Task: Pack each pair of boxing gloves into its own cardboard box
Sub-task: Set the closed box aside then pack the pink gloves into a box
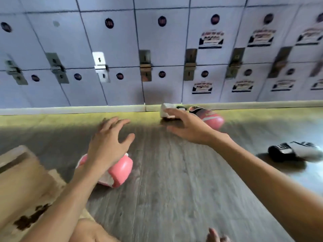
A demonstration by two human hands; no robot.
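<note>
**Knee and box up front, both hands spread above the floor**

A bare knee (87,231) fills the bottom edge, and toes (214,235) show at the lower right. Just to the left of the knee stands an open cardboard box (21,180) with dark print on its side, resting on the grey wood-grain floor (166,189).

The left hand (106,145) reaches forward with its fingers spread wide and holds nothing. Directly under its wrist and forearm lies a pink glove (120,172), just beside the box. The arm hides part of the glove, and whether the wrist touches it cannot be told.

The right hand (190,128) stretches farther out, fingers and thumb splayed, also holding nothing. Its fingertips overlap a white object (166,109) lying against the skirting (70,110). The blur leaves it unclear what that object is or whether the fingers touch it. Just behind the hand, to its right, lies a pink and black glove (211,119), also close to the skirting.

A black and white glove (297,151) lies well apart from both hands at the right edge, beyond the right forearm.

Behind everything stands a wall of pale lockers (122,41) with round number discs, metal hasps, and stickers on the doors to the right.
</note>
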